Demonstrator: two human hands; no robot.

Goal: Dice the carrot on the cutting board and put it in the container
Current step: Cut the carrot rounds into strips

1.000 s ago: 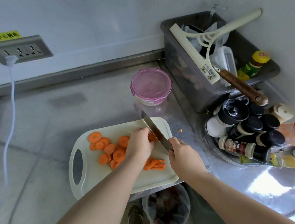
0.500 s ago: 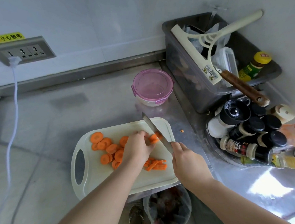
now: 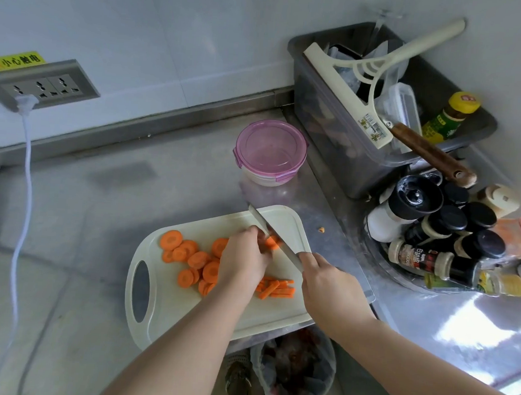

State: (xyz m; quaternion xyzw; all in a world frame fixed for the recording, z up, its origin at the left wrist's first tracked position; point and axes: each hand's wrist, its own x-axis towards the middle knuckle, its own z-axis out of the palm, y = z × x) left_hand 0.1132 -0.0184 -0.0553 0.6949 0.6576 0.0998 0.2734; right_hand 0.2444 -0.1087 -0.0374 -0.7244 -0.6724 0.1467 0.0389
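Note:
A white cutting board [image 3: 166, 308] lies on the steel counter and carries several orange carrot rounds [image 3: 186, 254] on its left half. A small pile of carrot sticks [image 3: 277, 289] lies between my hands. My left hand [image 3: 245, 258] holds down a few carrot slices [image 3: 273, 242] with curled fingers near the board's far edge. My right hand [image 3: 330, 284] grips the handle of a knife [image 3: 260, 219], whose blade slants down across those slices. Behind the board stands a round container with a pink lid [image 3: 270, 151], closed.
A grey bin [image 3: 336, 134] with a squeegee and a bottle stands at the back right. Several spice jars [image 3: 437, 230] crowd a round tray to the right. A carrot crumb [image 3: 321, 230] lies on the counter. Below the counter edge is a waste bin [image 3: 298, 375]. A white cable [image 3: 23, 178] hangs at the left.
My left hand and the knife have shifted slightly toward the board's far edge, with the blade coming down on the slices under my fingers. The rest stays put.

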